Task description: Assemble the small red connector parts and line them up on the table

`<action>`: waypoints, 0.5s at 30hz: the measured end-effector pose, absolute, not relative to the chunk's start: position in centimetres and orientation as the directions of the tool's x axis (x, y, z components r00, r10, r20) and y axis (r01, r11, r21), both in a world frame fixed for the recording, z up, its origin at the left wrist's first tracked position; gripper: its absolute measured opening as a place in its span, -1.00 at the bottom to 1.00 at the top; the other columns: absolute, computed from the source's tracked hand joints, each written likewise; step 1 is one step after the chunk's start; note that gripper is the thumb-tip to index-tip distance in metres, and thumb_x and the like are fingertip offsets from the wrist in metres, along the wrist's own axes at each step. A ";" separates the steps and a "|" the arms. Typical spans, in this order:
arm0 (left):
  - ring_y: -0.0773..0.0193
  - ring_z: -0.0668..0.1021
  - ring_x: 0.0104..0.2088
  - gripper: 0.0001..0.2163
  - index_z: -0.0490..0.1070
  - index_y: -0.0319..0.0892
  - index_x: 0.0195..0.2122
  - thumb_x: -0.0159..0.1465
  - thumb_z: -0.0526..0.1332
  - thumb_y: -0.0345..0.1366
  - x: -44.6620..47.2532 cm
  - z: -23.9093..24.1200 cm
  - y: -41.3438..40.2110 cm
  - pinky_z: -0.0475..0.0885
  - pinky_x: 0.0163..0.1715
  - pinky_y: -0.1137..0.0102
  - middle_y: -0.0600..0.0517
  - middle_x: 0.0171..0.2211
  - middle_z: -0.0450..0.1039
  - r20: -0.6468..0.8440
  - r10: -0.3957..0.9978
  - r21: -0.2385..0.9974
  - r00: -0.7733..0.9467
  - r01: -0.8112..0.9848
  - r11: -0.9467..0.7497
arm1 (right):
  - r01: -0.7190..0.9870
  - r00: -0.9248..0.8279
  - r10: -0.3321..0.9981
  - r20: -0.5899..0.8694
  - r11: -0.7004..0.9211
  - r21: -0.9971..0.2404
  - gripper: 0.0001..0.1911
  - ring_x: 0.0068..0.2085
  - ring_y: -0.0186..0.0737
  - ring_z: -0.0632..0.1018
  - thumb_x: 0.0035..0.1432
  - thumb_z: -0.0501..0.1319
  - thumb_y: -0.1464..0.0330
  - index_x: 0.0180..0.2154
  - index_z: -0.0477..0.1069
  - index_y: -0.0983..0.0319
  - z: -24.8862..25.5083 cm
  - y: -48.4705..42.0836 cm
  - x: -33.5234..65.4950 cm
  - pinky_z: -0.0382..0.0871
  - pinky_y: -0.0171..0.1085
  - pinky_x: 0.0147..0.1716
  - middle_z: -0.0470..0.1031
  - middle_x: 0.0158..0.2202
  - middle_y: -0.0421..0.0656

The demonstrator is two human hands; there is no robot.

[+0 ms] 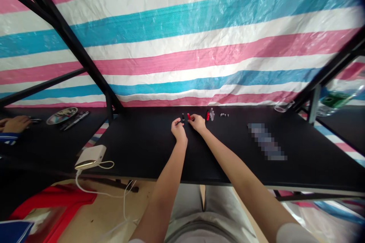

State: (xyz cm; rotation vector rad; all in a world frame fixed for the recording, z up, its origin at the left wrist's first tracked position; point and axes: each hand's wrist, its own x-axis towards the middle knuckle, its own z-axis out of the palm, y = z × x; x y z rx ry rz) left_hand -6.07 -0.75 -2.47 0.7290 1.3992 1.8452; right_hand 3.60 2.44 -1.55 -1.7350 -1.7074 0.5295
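Both hands are close together near the far edge of the black table (142, 152). My left hand (179, 131) has its fingers curled in a pinch around a small dark piece (178, 123), whose kind is too small to make out. Just beyond these fingertips stands a small black cylindrical piece (183, 117). The fingers of my right hand (198, 123) close on a small red cylindrical piece (188, 116). To the right of that hand are red and black pieces (207, 115), several clear plastic pieces (212, 114) and a row of small shiny metallic pieces (224, 115).
A pixelated flat object (266, 141) lies to the right; a clear cup (284, 105) is at the back right. At the left edge sits a white box (91, 155) with a cable. Another person's hand (15, 124) is on the neighbouring table, near a dish (62, 115) and pens (75, 120).
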 end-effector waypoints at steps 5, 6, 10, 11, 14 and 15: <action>0.44 0.45 -0.45 -0.77 0.36 -0.22 -0.33 0.00 0.02 -0.50 -6.1 -2.7 -0.6 0.33 -0.47 0.51 0.00 -0.30 0.41 0.005 0.807 0.966 -0.591 -0.206 -0.157 | 0.763 0.080 0.985 0.155 0.039 -0.645 -0.91 -0.21 -0.22 0.43 -0.02 0.22 0.32 -0.38 0.42 0.17 -1.8 3.0 2.9 0.17 -0.21 -0.21 0.49 -0.32 -0.22; 0.44 0.45 -0.46 -0.77 0.36 -0.22 -0.33 0.00 0.02 -0.50 -6.1 -2.8 -0.6 0.33 -0.47 0.51 0.00 -0.31 0.41 0.002 0.805 0.965 -0.593 -0.209 -0.156 | 0.774 0.080 0.984 0.158 0.038 -0.632 -0.90 -0.20 -0.21 0.43 -0.02 0.22 0.32 -0.38 0.42 0.17 -1.9 3.1 2.8 0.17 -0.21 -0.21 0.48 -0.31 -0.21; 0.43 0.45 -0.45 -0.77 0.36 -0.22 -0.33 0.00 0.02 -0.50 -6.2 -2.8 -0.6 0.33 -0.46 0.51 0.01 -0.34 0.42 0.016 0.814 0.971 -0.581 -0.184 -0.151 | 0.812 0.080 0.983 0.163 0.031 -0.583 -0.88 -0.19 -0.18 0.40 -0.03 0.24 0.29 -0.39 0.43 0.18 -2.2 3.3 2.6 0.16 -0.21 -0.24 0.46 -0.28 -0.17; 0.43 0.45 -0.45 -0.77 0.36 -0.22 -0.33 0.00 0.02 -0.50 -6.2 -2.8 -0.5 0.33 -0.46 0.51 0.01 -0.35 0.42 0.016 0.816 0.972 -0.578 -0.181 -0.148 | 0.816 0.081 0.983 0.162 0.028 -0.577 -0.87 -0.19 -0.17 0.40 -0.03 0.24 0.28 -0.39 0.43 0.18 -2.2 3.3 2.5 0.16 -0.21 -0.24 0.46 -0.28 -0.17; 0.43 0.45 -0.45 -0.77 0.36 -0.22 -0.34 0.00 0.01 -0.50 -6.1 -2.8 -0.6 0.33 -0.45 0.50 0.02 -0.36 0.42 0.003 0.813 0.970 -0.582 -0.195 -0.144 | 0.822 0.081 0.984 0.157 0.023 -0.568 -0.86 -0.18 -0.16 0.39 -0.03 0.24 0.27 -0.38 0.42 0.19 -2.3 3.4 2.4 0.15 -0.20 -0.24 0.45 -0.28 -0.18; 0.43 0.45 -0.46 -0.77 0.37 -0.23 -0.34 0.00 0.01 -0.51 -6.1 -2.7 -0.6 0.33 -0.45 0.50 0.02 -0.37 0.42 -0.001 0.813 0.969 -0.583 -0.201 -0.143 | 0.824 0.080 0.985 0.155 0.022 -0.567 -0.86 -0.18 -0.16 0.39 -0.03 0.24 0.27 -0.39 0.42 0.19 -2.3 3.4 2.4 0.15 -0.19 -0.23 0.45 -0.28 -0.18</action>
